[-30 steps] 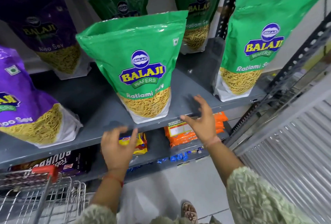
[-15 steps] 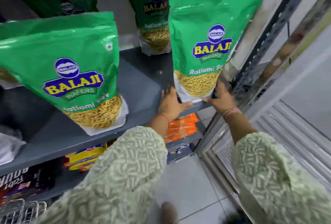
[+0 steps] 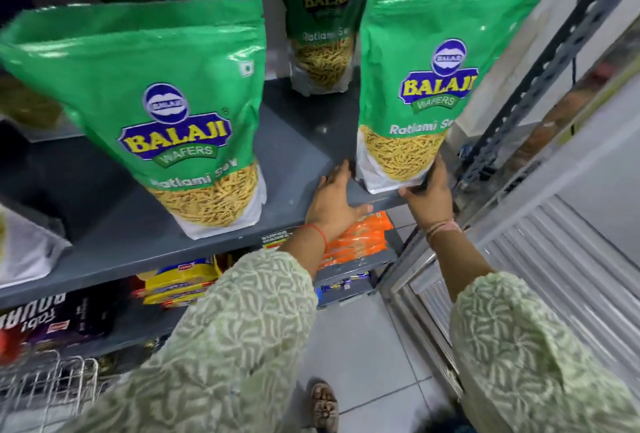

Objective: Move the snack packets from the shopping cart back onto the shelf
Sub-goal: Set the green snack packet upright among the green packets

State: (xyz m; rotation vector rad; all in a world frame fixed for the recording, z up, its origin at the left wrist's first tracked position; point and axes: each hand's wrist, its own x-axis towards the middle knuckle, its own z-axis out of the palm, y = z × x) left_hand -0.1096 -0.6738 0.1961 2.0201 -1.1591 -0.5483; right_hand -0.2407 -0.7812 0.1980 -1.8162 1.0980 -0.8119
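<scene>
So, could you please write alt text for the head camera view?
Both hands, left hand and right hand, steady the base of a green snack packet standing at the right end of a grey shelf. Another green packet stands to its left, a wire cart below.

Green Balaji Ratlami Sev packet (image 3: 412, 86) upright at grey shelf (image 3: 304, 141) front-right corner. Second green packet (image 3: 166, 110) upright, left. Third packet (image 3: 323, 27) behind, near back. Cart (image 3: 45, 387) bottom-left.

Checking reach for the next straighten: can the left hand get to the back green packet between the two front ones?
Probably yes. The left hand rests open at the shelf edge, and a bare lane of shelf runs from it to the back packet, between the left front packet and the right front packet.
</scene>
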